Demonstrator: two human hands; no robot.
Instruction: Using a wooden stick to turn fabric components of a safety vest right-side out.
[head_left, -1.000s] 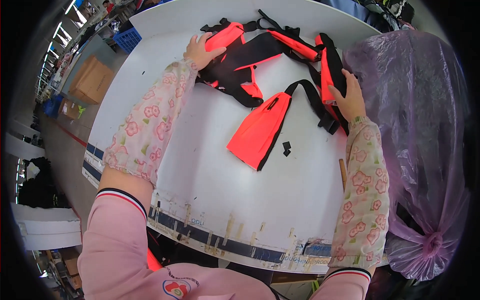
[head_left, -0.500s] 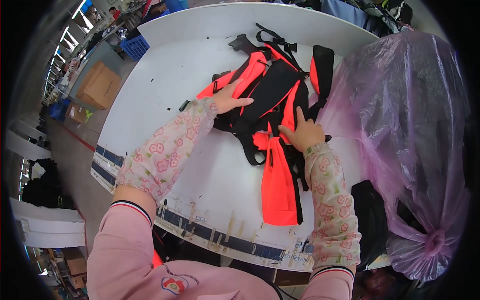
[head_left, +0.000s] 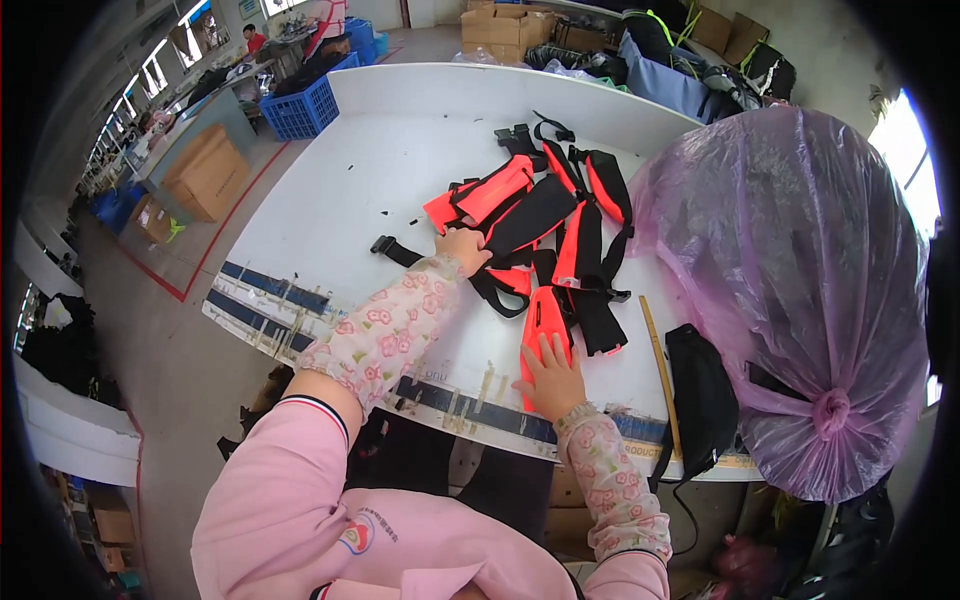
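Note:
A pile of bright orange and black waist packs with straps and buckles lies on the white table. At the pile's left edge, my left hand is closed, its fingers bent onto a waist pack; the fingertips are partly hidden. Nearer the front edge, my right hand rests flat, fingers spread, on an orange pouch of the pile. From the pile a black strap with a buckle stretches left. Floral sleeve covers are on both my forearms.
A large tied pink-purple plastic bag stands at the right. Beside it lie a black bag and a wooden ruler. The white table has a raised far edge. Beyond are a blue crate and cardboard boxes.
My right hand has moved from the pile's right side down onto the front pouch. The left hand has curled its fingers at the left edge. The view has shifted, showing more of the room.

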